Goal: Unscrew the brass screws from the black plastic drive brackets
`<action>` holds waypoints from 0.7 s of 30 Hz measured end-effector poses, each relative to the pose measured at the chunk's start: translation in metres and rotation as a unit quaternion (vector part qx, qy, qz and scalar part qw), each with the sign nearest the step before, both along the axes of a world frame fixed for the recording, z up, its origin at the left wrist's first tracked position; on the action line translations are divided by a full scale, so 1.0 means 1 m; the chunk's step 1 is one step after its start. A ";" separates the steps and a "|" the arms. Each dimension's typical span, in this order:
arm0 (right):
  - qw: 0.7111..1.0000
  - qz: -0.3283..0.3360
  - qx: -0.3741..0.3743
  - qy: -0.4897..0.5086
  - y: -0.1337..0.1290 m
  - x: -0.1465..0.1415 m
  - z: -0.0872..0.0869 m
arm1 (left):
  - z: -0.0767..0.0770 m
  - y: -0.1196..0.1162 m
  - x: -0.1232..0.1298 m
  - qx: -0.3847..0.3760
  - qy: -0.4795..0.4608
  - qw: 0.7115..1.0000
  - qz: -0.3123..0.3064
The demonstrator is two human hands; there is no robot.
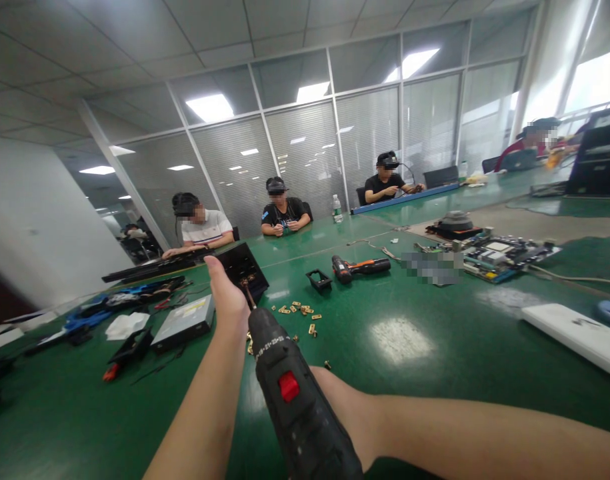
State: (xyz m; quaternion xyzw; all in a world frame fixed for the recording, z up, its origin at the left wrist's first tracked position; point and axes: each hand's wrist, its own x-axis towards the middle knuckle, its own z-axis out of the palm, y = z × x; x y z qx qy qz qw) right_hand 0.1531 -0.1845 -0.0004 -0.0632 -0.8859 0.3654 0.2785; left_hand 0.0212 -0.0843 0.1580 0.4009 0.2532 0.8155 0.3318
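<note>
My right hand point(347, 407) is wrapped round the grip of a black cordless drill point(289, 373) with a red switch on top. The drill's bit point(249, 293) points away from me and reaches the inside of a black plastic housing point(242, 263). Holding that housing from its left side is my left hand point(225, 293), thumb up; its other fingers are mostly hidden. Whether the bit sits on a screw is too small to tell. Small brass-coloured metal plates point(297, 308) lie scattered on the green table just beyond the drill.
Past the plates are a black frame point(319, 280) and an orange-black power drill point(359, 268). To the left lie an optical drive point(185, 323) and a red-tipped tool point(112, 371). A circuit board point(499, 253) and a white bar point(579, 337) are at right. Several people sit across the table.
</note>
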 end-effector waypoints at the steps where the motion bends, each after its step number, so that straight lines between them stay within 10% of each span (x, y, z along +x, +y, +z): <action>1: 1.000 0.006 0.008 -0.003 0.000 0.001 0.001 | 0.000 -0.001 0.000 0.001 0.000 1.000 0.006; 21: 0.996 0.033 0.079 -0.030 0.004 0.011 0.004 | 0.001 -0.004 0.003 -0.014 0.002 1.000 0.008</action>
